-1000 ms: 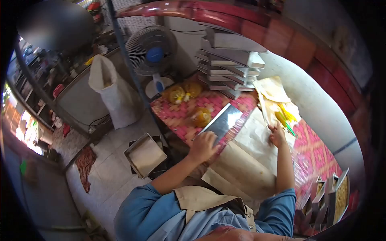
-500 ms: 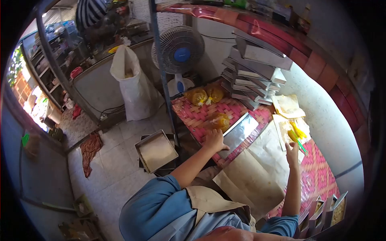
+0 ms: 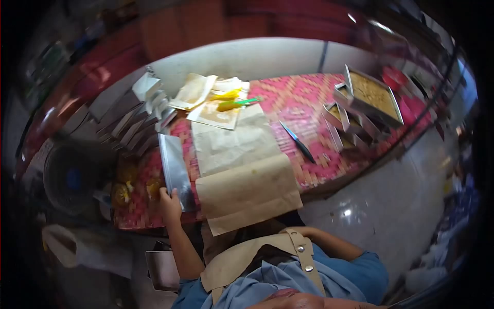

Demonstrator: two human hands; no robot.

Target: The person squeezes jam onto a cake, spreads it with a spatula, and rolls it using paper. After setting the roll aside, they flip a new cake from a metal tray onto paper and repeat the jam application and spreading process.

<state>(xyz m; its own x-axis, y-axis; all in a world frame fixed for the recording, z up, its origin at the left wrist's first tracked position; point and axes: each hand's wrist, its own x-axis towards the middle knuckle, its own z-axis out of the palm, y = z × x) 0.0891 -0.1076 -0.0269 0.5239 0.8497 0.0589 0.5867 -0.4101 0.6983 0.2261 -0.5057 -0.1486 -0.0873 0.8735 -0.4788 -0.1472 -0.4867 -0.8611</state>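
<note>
At the left of the pink woven tabletop (image 3: 319, 98), my left hand (image 3: 171, 205) is closed on the near end of a long shiny metal pan (image 3: 175, 162). Thumb and fingers pinch its edge. My right hand (image 3: 294, 230) is low in front of my body by the apron, its fingers mostly hidden. Between the hands, brown baking paper (image 3: 247, 188) lies in overlapping sheets, the nearest one hanging over the table edge. Beyond it, a green-handled tool (image 3: 249, 101) rests with yellow plastic on stained papers (image 3: 213, 116). A knife (image 3: 298, 142) with a black handle lies right of the paper.
Stacked metal pans (image 3: 136, 121) stand at the back left. Tied yellow bags (image 3: 122, 193) sit at the left edge, near a fan (image 3: 72, 177). Pans with brown, crumbly-looking contents (image 3: 373, 95) stand at the right. A square tin (image 3: 163, 270) is below the table on the left.
My view has swung to the right, bringing the knife and filled pans into sight. My right hand has left the green-handled tool and dropped to my body. My left hand stays at the metal pan.
</note>
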